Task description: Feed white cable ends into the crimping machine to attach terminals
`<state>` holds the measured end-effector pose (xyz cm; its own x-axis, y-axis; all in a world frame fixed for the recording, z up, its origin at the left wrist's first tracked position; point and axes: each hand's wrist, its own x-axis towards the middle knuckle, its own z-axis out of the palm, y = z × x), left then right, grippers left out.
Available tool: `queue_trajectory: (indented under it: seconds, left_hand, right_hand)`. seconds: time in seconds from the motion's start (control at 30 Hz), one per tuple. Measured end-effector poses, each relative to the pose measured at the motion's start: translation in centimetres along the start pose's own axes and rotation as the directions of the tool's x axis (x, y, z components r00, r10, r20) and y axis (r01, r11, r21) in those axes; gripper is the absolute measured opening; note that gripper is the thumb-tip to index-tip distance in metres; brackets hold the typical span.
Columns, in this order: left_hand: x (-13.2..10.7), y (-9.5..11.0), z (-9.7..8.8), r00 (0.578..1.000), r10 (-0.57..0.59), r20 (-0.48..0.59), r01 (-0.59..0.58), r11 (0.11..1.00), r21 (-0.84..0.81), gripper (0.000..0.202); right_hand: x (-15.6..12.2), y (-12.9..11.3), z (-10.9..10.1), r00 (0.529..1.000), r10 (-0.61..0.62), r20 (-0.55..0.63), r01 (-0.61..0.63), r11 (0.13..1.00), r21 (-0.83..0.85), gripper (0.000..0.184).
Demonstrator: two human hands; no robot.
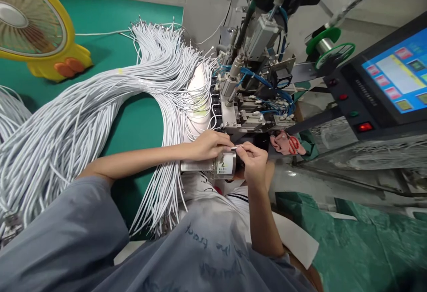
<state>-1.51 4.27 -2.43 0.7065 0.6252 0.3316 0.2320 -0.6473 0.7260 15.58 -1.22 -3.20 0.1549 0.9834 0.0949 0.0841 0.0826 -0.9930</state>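
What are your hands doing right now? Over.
Left hand and right hand pinch one white wire end together. Machine right ahead. Big white wire bundle drapes beside left arm. Nothing blocking.

Bundle of white cables (83, 109) lay across green table mat (140, 123), left of metal wire-feeding machine (247, 91). Yellow plastic fan (33, 29) stood behind it; touchscreen control panel (387, 78) sat right of machine.

- One view only, from a camera worn on the person's head, facing forward and steeply down.
- It sits close above the grey-sleeved arms, which rise from the lower edge toward the frame's middle.
- The green-covered table (140, 123) fills the left; a grey metal machine (250, 91) stands ahead at centre.
- Wide lens bends the edges.
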Motion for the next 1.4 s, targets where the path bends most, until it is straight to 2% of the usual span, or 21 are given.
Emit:
queue_trajectory:
  seconds: [0.13,0.23,0.33,0.43,0.5,0.57,0.63,0.7,0.77,0.83,0.93,1.03,1.27,1.4]
  left_hand:
    - [0.1,0.8,-0.3,1.0,-0.015,-0.026,0.015,1.0,0.005,0.019]
    - [0.3,0.8,-0.7,1.0,0.011,-0.022,-0.009,0.995,0.095,0.02]
    - [0.3,0.2,-1.1,0.994,0.105,0.032,-0.11,0.941,0.321,0.023]
    - [0.3,-0.2,-1.0,0.981,0.162,0.106,-0.192,0.869,0.456,0.023]
    - [0.3,-0.2,-0.7,0.99,0.128,0.054,-0.139,0.905,0.401,0.022]
    - [0.2,-0.1,-0.2,0.998,0.053,-0.031,-0.044,0.966,0.256,0.02]
    - [0.1,0.0,0.3,0.998,-0.022,-0.058,0.028,0.995,0.093,0.019]
    - [0.1,-0.1,0.5,0.998,-0.055,-0.01,0.055,0.998,-0.003,0.021]
    - [0.2,-0.5,0.5,0.996,-0.047,0.071,0.045,0.999,0.029,0.024]
    - [0.2,-1.0,0.5,0.991,-0.045,0.128,0.022,0.985,0.17,0.027]
    - [0.3,-1.9,0.7,0.982,-0.094,0.165,0.021,0.916,0.401,0.032]
    - [0.3,-2.4,1.1,0.968,-0.13,0.213,0.0,0.852,0.523,0.03]
    - [0.3,-2.5,1.2,0.956,-0.142,0.256,-0.038,0.806,0.591,0.027]
    - [0.2,-2.6,1.1,0.956,-0.113,0.27,-0.089,0.765,0.638,0.037]
  right_hand:
    - [-0.8,1.2,1.7,0.99,0.006,-0.142,0.006,0.997,0.081,0.019]
    - [-0.9,1.1,1.9,0.981,-0.055,-0.187,0.057,0.998,0.006,0.018]
    - [-0.5,0.2,0.9,0.983,-0.153,-0.107,0.124,0.964,-0.236,0.016]
    - [0.0,-0.5,0.1,0.988,-0.15,0.042,0.155,0.923,-0.352,0.019]
    - [0.1,-0.5,0.3,0.986,-0.161,0.033,0.163,0.933,-0.321,0.022]
    - [0.0,-0.1,1.0,0.981,-0.186,-0.064,0.164,0.954,-0.252,0.023]
    - [-0.3,0.5,1.8,0.968,-0.189,-0.164,0.16,0.971,-0.175,0.024]
    - [-0.4,1.3,2.2,0.964,-0.161,-0.211,0.135,0.982,-0.134,0.024]
    - [-0.2,2.2,1.8,0.975,-0.111,-0.192,0.086,0.987,-0.136,0.024]
    - [0.4,3.3,0.9,0.99,-0.047,-0.133,0.026,0.987,-0.16,0.024]
    - [1.6,4.9,-0.6,0.996,0.076,-0.047,-0.082,0.984,-0.155,0.025]
    - [2.6,6.1,-1.1,0.988,0.157,-0.007,-0.156,0.98,-0.121,0.028]
    - [3.0,7.0,-0.3,0.978,0.209,0.023,-0.208,0.977,-0.056,0.026]
    - [3.2,7.4,-0.2,0.973,0.225,0.046,-0.224,0.974,-0.033,0.022]
